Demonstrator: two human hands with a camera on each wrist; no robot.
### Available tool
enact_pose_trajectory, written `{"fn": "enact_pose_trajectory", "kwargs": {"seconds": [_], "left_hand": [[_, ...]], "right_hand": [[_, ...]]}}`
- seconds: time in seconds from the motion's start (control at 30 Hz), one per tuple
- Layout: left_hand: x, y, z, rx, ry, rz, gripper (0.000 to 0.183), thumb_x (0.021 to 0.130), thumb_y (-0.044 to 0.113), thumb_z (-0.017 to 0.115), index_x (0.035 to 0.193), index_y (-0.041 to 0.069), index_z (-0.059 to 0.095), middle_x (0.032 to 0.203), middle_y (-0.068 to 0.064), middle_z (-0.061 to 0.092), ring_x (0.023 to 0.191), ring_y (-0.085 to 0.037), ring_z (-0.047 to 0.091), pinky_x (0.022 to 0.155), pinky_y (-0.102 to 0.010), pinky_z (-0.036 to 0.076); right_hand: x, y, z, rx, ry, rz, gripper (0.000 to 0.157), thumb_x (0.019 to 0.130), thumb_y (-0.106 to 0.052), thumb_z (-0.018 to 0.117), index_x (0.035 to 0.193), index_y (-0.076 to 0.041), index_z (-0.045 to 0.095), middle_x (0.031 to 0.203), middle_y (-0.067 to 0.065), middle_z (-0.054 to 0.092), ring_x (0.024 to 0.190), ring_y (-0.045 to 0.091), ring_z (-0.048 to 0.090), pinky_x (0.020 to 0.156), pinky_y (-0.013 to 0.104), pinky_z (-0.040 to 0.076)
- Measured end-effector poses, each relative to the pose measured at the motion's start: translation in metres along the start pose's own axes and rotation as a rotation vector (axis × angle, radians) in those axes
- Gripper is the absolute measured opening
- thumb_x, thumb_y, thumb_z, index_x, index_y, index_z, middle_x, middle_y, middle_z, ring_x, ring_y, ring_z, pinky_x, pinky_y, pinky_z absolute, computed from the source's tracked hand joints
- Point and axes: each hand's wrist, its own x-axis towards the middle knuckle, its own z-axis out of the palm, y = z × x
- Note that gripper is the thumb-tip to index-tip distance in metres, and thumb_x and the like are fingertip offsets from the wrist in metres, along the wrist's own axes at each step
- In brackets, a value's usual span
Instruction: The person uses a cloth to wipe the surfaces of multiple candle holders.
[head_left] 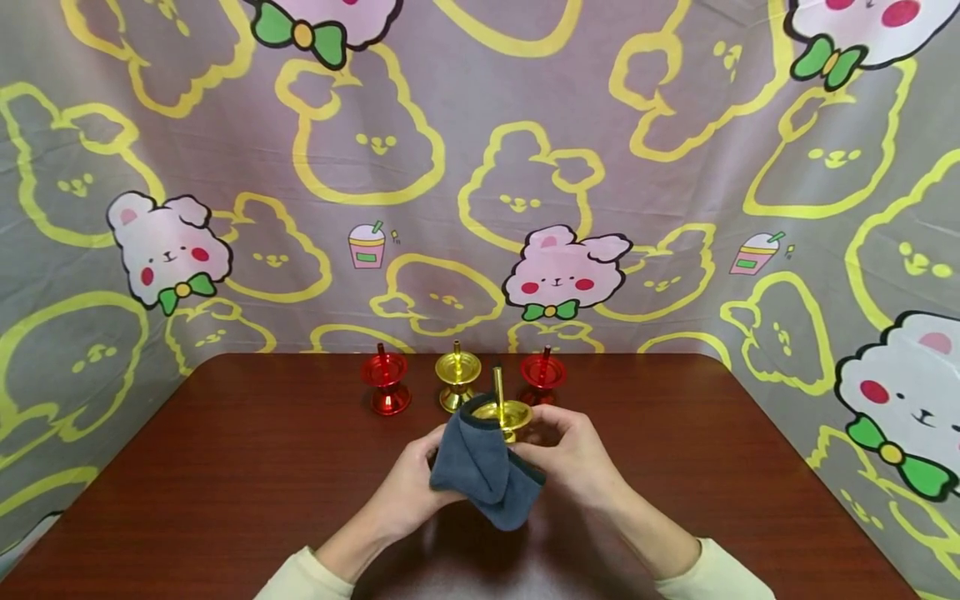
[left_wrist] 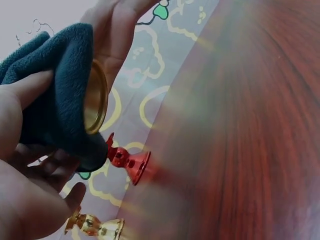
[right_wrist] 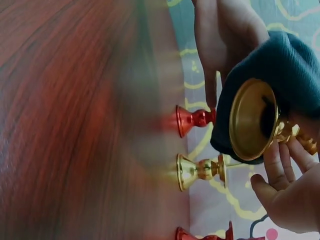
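A gold candlestick with an upright stem and a shallow dish is held above the table, partly wrapped in a blue-grey cloth. My left hand grips the cloth against the candlestick from the left. From the other side, my right hand pinches the candlestick just under its dish. The right wrist view shows its flared, hollow base tipped towards the camera, with the cloth behind it. In the left wrist view, the cloth hides most of the candlestick except the base rim.
Behind my hands on the brown wooden table stand a red candlestick at left, another gold candlestick, and a second red candlestick at right, partly hidden. A cartoon-printed curtain hangs around the table's back and sides.
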Motion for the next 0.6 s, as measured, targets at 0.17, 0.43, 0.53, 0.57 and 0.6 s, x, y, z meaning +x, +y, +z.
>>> {"fn": "enact_pose_trajectory", "kwargs": {"seconds": [0.17,0.43,0.53,0.57,0.6], "left_hand": [[0.0,0.0,0.003,0.003,0.017,-0.043,0.056,0.081,0.004,0.082,0.132,0.001,0.058,0.118,-0.011,0.066,0.106,-0.019,0.061,0.095,-0.032,0.05],[-0.001,-0.002,0.0,-0.01,0.023,-0.066,0.059,0.081,0.004,0.081,0.135,0.001,0.056,0.119,-0.011,0.067,0.106,-0.019,0.063,0.095,-0.031,0.05],[-0.003,-0.004,-0.004,-0.04,0.008,-0.062,0.058,0.083,0.002,0.079,0.136,-0.001,0.056,0.121,-0.013,0.066,0.106,-0.02,0.063,0.095,-0.032,0.05],[-0.003,-0.005,-0.005,-0.046,0.004,-0.064,0.057,0.083,0.002,0.079,0.136,-0.001,0.056,0.12,-0.012,0.067,0.106,-0.02,0.063,0.094,-0.032,0.05],[-0.003,-0.005,-0.005,-0.053,0.002,-0.069,0.057,0.083,0.003,0.079,0.136,0.0,0.056,0.121,-0.012,0.067,0.106,-0.02,0.063,0.094,-0.032,0.05]], "right_hand": [[0.0,-0.001,0.004,0.009,-0.019,0.035,0.028,0.081,0.001,0.079,0.108,0.006,0.071,0.093,0.012,0.071,0.081,0.019,0.066,0.072,0.026,0.054],[0.001,-0.011,-0.012,0.098,-0.188,0.126,0.029,0.095,-0.016,0.067,0.113,0.006,0.069,0.1,0.009,0.073,0.095,0.023,0.067,0.092,0.037,0.052],[0.001,-0.013,-0.015,0.119,-0.225,0.165,0.031,0.097,-0.021,0.067,0.111,0.006,0.067,0.098,0.012,0.073,0.095,0.027,0.07,0.097,0.044,0.05],[0.002,-0.014,-0.015,0.116,-0.228,0.175,0.032,0.096,-0.023,0.068,0.111,0.006,0.067,0.098,0.012,0.073,0.095,0.028,0.07,0.097,0.045,0.05],[0.002,-0.014,-0.015,0.121,-0.227,0.188,0.033,0.095,-0.023,0.07,0.111,0.005,0.066,0.098,0.013,0.073,0.096,0.029,0.07,0.097,0.044,0.05]]}}
